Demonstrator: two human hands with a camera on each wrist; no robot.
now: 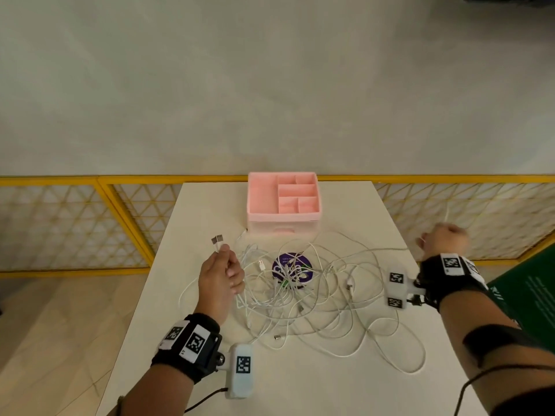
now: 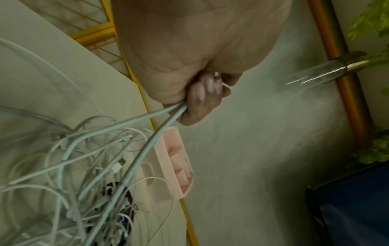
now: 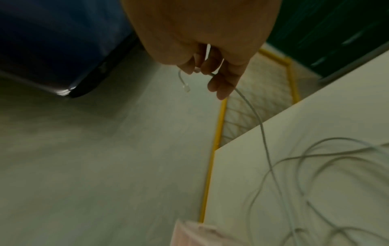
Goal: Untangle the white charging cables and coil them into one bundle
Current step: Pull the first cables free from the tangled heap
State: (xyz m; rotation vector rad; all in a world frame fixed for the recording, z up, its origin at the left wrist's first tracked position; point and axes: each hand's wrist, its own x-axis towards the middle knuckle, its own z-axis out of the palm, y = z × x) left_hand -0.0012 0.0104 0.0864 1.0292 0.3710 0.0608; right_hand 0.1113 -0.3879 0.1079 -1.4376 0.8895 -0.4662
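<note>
A tangle of white charging cables sprawls over the middle of the white table. My left hand grips two cables near their ends, and two USB plugs stick up above the fist. The left wrist view shows those two cables running from the curled fingers down into the tangle. My right hand, blurred, is raised past the table's right edge and pinches one cable. In the right wrist view that cable trails to the table, its small plug dangling past the fingers.
A pink compartmented organizer box stands at the far middle of the table. A purple round disc lies under the tangle. A yellow lattice railing runs behind and beside the table. A dark green panel is at the right.
</note>
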